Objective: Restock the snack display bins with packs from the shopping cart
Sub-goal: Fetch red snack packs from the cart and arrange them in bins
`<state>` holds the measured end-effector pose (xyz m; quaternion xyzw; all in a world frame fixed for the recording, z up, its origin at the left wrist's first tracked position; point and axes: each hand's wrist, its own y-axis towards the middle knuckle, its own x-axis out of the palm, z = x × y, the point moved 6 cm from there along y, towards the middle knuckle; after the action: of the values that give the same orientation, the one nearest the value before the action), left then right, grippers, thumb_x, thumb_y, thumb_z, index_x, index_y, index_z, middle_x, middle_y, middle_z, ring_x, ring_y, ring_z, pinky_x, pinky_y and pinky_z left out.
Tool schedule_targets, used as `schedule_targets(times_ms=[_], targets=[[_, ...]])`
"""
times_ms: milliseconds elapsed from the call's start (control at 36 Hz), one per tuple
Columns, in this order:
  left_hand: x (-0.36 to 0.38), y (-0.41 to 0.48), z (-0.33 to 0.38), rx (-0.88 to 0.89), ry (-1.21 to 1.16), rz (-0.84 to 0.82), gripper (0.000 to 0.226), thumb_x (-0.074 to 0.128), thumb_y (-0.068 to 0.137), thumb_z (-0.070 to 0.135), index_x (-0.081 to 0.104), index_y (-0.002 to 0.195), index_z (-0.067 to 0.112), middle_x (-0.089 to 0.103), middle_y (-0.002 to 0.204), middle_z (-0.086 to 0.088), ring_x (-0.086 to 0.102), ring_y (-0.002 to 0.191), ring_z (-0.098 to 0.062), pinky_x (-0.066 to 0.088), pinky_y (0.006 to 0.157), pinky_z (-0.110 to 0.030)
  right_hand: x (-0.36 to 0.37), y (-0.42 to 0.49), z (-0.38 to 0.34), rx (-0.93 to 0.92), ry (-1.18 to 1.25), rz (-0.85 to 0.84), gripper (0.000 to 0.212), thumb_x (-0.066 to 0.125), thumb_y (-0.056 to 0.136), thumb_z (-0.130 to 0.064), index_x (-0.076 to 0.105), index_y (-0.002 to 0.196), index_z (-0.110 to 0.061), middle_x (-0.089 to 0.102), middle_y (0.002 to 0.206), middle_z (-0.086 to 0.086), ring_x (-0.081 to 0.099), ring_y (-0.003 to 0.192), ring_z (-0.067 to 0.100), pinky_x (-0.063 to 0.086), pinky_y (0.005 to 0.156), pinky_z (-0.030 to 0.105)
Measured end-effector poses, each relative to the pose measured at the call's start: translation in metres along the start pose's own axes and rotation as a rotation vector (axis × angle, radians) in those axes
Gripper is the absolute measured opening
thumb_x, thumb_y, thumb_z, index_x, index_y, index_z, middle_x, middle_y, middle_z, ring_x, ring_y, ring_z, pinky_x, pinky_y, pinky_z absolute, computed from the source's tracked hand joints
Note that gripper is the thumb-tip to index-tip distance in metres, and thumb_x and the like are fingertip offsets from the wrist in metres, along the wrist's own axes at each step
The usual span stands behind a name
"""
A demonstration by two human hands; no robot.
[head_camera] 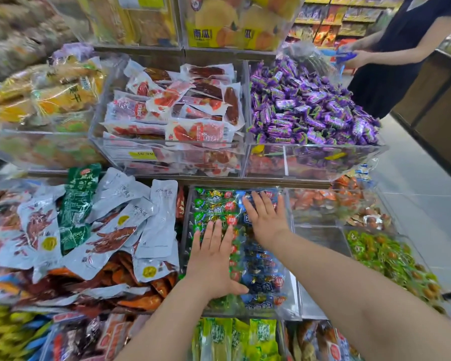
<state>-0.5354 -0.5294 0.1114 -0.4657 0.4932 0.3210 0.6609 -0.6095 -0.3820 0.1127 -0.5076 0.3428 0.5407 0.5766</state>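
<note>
A clear acrylic bin (290, 261) in the lower tier holds small green and blue snack packs (261, 280). My left hand (214, 259) lies flat, fingers straight, on the green packs at the bin's left side. My right hand (264, 217) presses flat with spread fingers on the blue packs toward the bin's far end. Neither hand holds a pack. The shopping cart is out of view.
Silver and green pouches (97, 220) pile up in the bin to the left. Above are red sausage packs (182, 108) and purple candies (310, 108). Green candies (391, 254) fill a bin at right. Another person (401, 53) stands at the upper right aisle.
</note>
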Motion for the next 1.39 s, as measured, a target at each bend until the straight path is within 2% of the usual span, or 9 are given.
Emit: schedule_targets(times_ms=[194,472,667,778,861,972,1222,1333,1389], targets=[[0.002,0.004,-0.012,-0.06,-0.063,0.018,0.136,0.047,0.048,0.094,-0.055,0.12,0.039,-0.058,0.132,-0.009,-0.058,0.12,-0.025,-0.037,0.098,-0.048,0.003,0.01,0.004,-0.037,-0.002,-0.074,0.089,0.043,0.092,-0.018,-0.03,0.142,-0.029,-0.023,0.156,0.005,-0.02,0.143,0.031,-0.015,0.107,0.06],[-0.01,-0.004,-0.008,-0.082,0.031,-0.013,0.135,0.04,0.052,0.097,-0.039,0.138,0.03,-0.04,0.147,-0.015,-0.041,0.133,-0.033,-0.026,0.104,-0.05,-0.027,-0.014,0.006,-0.13,0.294,-0.113,0.099,0.059,0.086,-0.045,-0.013,0.15,-0.024,-0.021,0.157,0.006,-0.024,0.142,0.027,-0.016,0.111,0.051],[-0.045,-0.042,0.019,-0.005,-0.144,0.275,0.079,0.061,0.08,0.062,0.039,0.145,0.023,0.031,0.155,-0.011,0.017,0.146,-0.031,0.014,0.118,-0.047,-0.043,-0.067,0.024,-0.12,0.727,0.163,0.054,0.059,0.09,-0.026,0.043,0.14,-0.016,0.024,0.149,0.011,0.018,0.14,0.028,0.019,0.114,0.033],[-0.06,-0.076,0.034,0.046,-0.454,0.5,0.03,0.067,0.085,0.03,0.068,0.111,0.015,0.068,0.103,-0.003,0.061,0.098,-0.024,0.047,0.084,-0.035,-0.028,-0.114,0.04,0.033,1.101,0.246,0.021,0.059,0.09,-0.017,0.067,0.109,-0.018,0.062,0.11,0.005,0.056,0.103,0.019,0.041,0.09,0.024],[-0.038,-0.089,0.053,0.018,-0.812,0.277,0.005,0.066,0.087,0.025,0.066,0.092,0.024,0.062,0.078,0.007,0.057,0.073,-0.012,0.047,0.071,-0.027,0.001,-0.159,0.045,0.229,1.353,0.298,0.019,0.058,0.09,-0.011,0.065,0.091,-0.028,0.066,0.089,-0.001,0.058,0.075,0.006,0.043,0.064,0.007],[0.019,-0.099,0.083,-0.012,-1.023,-0.076,0.012,0.062,0.091,0.019,0.061,0.081,0.024,0.064,0.078,-0.002,0.059,0.072,-0.019,0.045,0.063,-0.022,0.066,-0.228,0.04,0.507,1.505,0.293,0.02,0.057,0.088,-0.003,0.065,0.091,-0.021,0.064,0.084,0.004,0.056,0.08,0.015,0.046,0.078,0.027],[0.188,-0.171,0.126,-0.352,-0.961,-0.728,0.011,0.048,0.097,0.016,0.051,0.086,0.016,0.05,0.066,-0.004,0.042,0.045,-0.012,0.033,0.046,-0.017,0.236,-0.454,-0.021,1.223,1.64,-0.154,0.025,0.048,0.092,-0.007,0.052,0.067,-0.014,0.051,0.074,0.006,0.047,0.07,0.02,0.037,0.063,0.027],[0.232,-0.217,0.135,-0.328,-0.765,-0.913,0.021,0.044,0.095,0.012,0.045,0.074,0.016,0.038,0.057,-0.001,0.032,0.043,-0.011,0.022,0.043,-0.017,0.288,-0.574,-0.071,1.529,1.79,-0.423,0.02,0.05,0.092,-0.012,0.049,0.073,-0.018,0.052,0.077,0.003,0.052,0.069,0.018,0.048,0.075,0.033],[0.249,-0.232,0.141,-0.298,-0.669,-0.953,0.025,0.041,0.095,0.008,0.041,0.071,0.015,0.035,0.058,-0.003,0.031,0.039,-0.01,0.021,0.038,-0.014,0.302,-0.624,-0.095,1.642,1.823,-0.514,0.019,0.049,0.094,-0.019,0.051,0.076,-0.015,0.053,0.075,0.005,0.052,0.064,0.019,0.045,0.066,0.03]])
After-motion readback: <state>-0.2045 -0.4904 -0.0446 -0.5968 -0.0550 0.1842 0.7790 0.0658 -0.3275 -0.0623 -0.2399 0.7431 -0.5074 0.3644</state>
